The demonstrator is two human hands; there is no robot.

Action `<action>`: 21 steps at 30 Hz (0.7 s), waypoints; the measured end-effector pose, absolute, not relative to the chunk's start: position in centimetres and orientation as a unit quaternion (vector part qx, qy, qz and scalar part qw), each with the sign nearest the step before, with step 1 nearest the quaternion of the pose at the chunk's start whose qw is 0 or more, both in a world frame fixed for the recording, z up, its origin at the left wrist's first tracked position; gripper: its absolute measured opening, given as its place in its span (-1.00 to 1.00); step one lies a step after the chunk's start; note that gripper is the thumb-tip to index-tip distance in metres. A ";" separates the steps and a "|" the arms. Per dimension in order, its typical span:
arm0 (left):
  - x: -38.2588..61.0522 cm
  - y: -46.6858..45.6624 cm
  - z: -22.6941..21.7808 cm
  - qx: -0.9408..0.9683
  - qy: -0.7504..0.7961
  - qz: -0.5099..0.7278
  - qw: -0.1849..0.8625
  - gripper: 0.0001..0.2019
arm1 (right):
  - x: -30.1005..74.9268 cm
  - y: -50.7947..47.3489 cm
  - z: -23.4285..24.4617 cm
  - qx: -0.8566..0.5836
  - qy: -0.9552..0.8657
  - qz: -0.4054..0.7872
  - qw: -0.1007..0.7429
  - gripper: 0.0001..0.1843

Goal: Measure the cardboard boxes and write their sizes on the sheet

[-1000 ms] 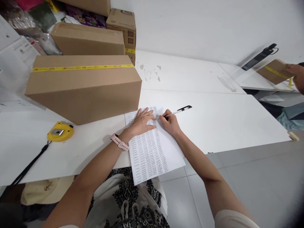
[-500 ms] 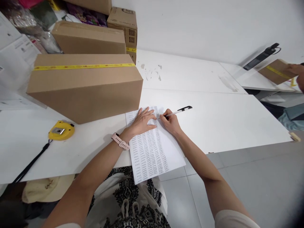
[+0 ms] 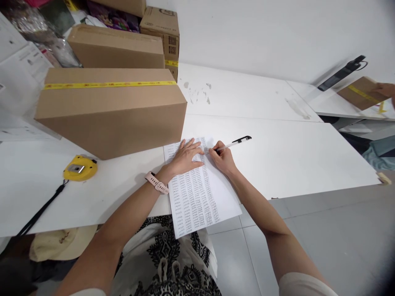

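A printed sheet (image 3: 197, 197) with columns of small text lies on the white table (image 3: 277, 160), its lower part hanging over the front edge. My left hand (image 3: 185, 157) rests flat on the sheet's top, fingers spread, a pink watch on the wrist. My right hand (image 3: 222, 158) is closed round a white pen (image 3: 236, 143) with a black cap, its tip on the sheet's upper right part.
A big cardboard box (image 3: 111, 109) with yellow tape stands just left of the sheet, more boxes (image 3: 115, 45) behind it. A yellow tape measure (image 3: 80, 167) with a black strap lies at the left. At the far right another person's hand (image 3: 385, 89) touches a small box (image 3: 359, 92).
Both hands stay in place on the sheet; the pen has shifted only slightly. The view has drifted a little.
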State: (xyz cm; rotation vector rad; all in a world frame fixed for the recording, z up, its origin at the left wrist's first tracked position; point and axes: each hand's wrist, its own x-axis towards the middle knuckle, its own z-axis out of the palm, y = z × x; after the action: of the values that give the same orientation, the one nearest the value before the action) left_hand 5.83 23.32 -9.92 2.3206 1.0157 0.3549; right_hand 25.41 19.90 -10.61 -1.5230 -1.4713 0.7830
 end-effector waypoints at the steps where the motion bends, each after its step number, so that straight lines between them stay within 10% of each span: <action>1: 5.8 23.3 -10.0 0.869 0.380 0.134 0.287 -0.64 | 25.4 19.9 -10.6 -0.612 -0.586 0.311 0.429 -0.75; 21: 5.9 23.3 -9.9 0.867 0.382 0.131 0.290 -0.63 | 25.7 20.0 -10.7 -0.611 -0.582 0.322 0.429 -0.76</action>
State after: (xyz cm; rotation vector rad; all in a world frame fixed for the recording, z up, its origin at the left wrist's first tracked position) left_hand 5.88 23.26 -9.85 2.3134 1.0197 0.3491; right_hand 25.65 20.00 -10.65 -1.5251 -1.4526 0.8027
